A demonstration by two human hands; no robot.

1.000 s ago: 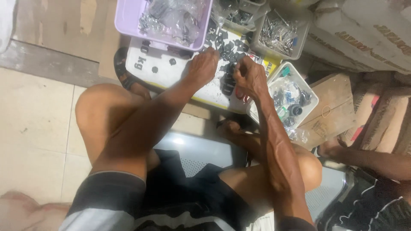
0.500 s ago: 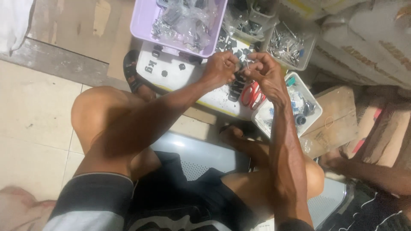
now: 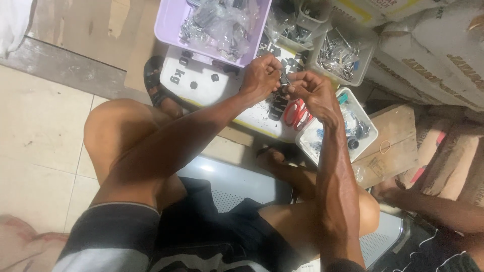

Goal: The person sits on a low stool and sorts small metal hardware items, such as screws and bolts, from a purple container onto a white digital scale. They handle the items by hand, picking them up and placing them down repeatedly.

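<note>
Fingers of both hands meet near the upper middle of the head view, pinched together on a small dark metal part held in the air between them. From the left of the frame the left hand grips it; from the right side the right hand closes its fingertips on the same piece. It hangs just above a white board dotted with more small dark pieces. To judge by its size, the part is light, stiff and easy to drop, so a firm fingertip pinch at its two ends seems the safest hold.

Top centre, a lilac plastic tub holds clear bags of metal hardware. To its right a clear bin is filled with shiny metal bits. Lower right of the hands, a white tray carries dark round fittings and bagged parts, and a red-handled tool lies just beside it. A sandal rests at the board's left edge. Sacks fill the upper right, and another person's arm shows at the lower right
</note>
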